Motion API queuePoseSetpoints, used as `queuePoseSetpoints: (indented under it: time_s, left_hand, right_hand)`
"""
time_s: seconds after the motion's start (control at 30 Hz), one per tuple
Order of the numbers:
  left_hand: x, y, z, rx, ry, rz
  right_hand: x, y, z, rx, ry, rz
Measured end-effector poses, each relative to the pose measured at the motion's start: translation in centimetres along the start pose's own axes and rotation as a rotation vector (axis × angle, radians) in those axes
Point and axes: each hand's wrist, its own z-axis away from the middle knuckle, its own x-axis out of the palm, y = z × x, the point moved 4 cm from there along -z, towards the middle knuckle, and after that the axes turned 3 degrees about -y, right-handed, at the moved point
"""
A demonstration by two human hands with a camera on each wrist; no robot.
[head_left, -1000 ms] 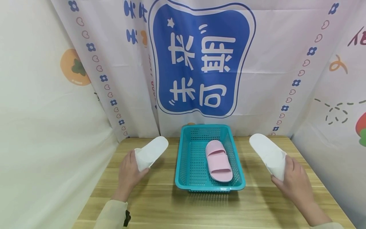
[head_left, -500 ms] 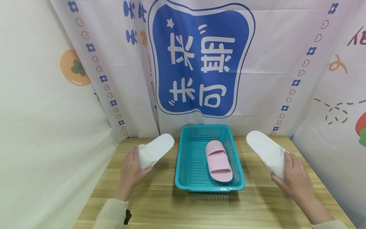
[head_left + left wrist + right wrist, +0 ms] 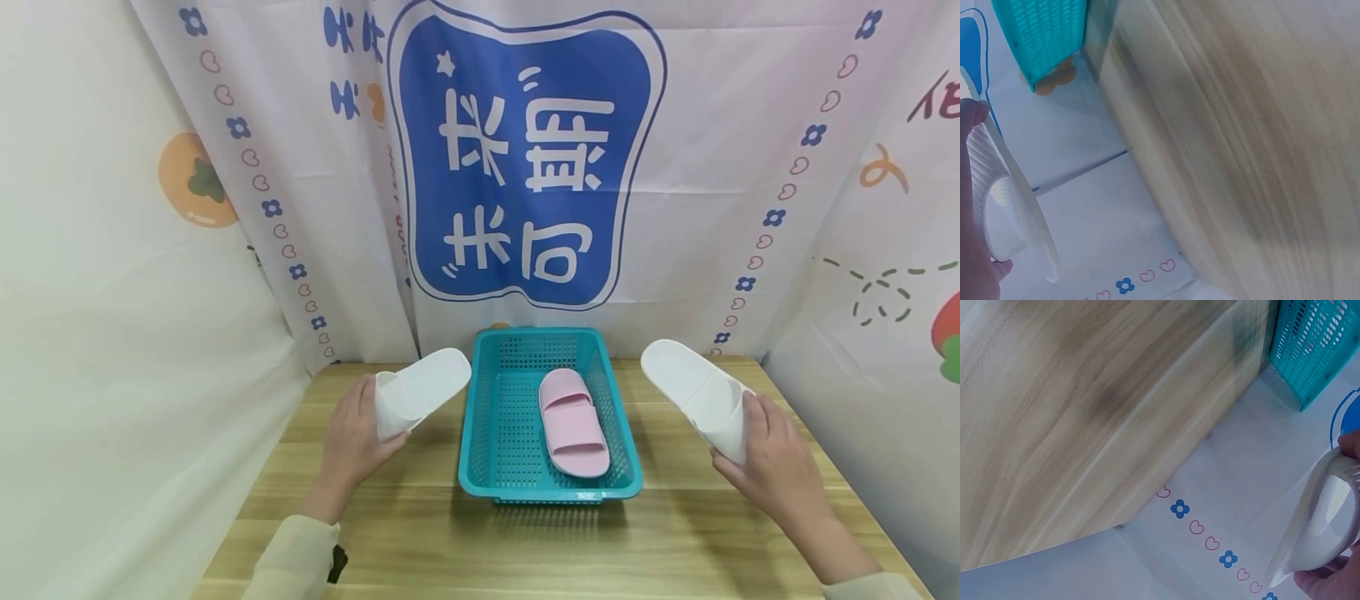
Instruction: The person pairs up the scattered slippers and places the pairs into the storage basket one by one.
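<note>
On the left of the head view, my left hand [image 3: 354,433] grips a white slipper [image 3: 423,392] round its strap, the sole pointing up and to the right near the basket's rim. The right hand [image 3: 780,462] holds a second white slipper [image 3: 688,383] the same way, its sole pointing up and to the left. Both slippers are held above the table. Between the hands stands a teal plastic basket [image 3: 467,433]. A pink slipper [image 3: 576,425] lies in its right half. In each wrist view, a slipper's strap [image 3: 988,156] shows between thumb and fingers.
The basket rests on a wood-grain table [image 3: 420,542]. A printed white cloth [image 3: 712,167] with a blue sign hangs behind it, and cloth also covers the left and right sides.
My left hand has moved right with its white slipper, closer to the basket. The right hand's slipper has shifted slightly left and up. Basket and pink slipper stay put.
</note>
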Motion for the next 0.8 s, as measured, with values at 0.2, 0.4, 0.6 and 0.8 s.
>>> queuePoseSetpoints:
  time_s: [0.2, 0.4, 0.6, 0.8]
  left_hand:
    - [-0.2, 0.7, -0.6, 0.042, -0.017, -0.012]
    - [-0.3, 1.2, -1.1, 0.091, -0.016, -0.021]
    - [-0.4, 1.7, -1.6, 0.123, -0.021, -0.030]
    - [-0.6, 2.3, -2.1, 0.150, -0.035, -0.024]
  right_hand:
    - [-0.2, -0.2, -0.4, -0.011, 0.002, 0.001]
    - [-0.3, -0.2, -0.8, -0.037, 0.008, -0.014]
    - [-0.3, -0.2, -1.1, -0.063, 0.027, -0.034]
    - [-0.3, -0.3, -1.4, -0.079, 0.031, -0.036]
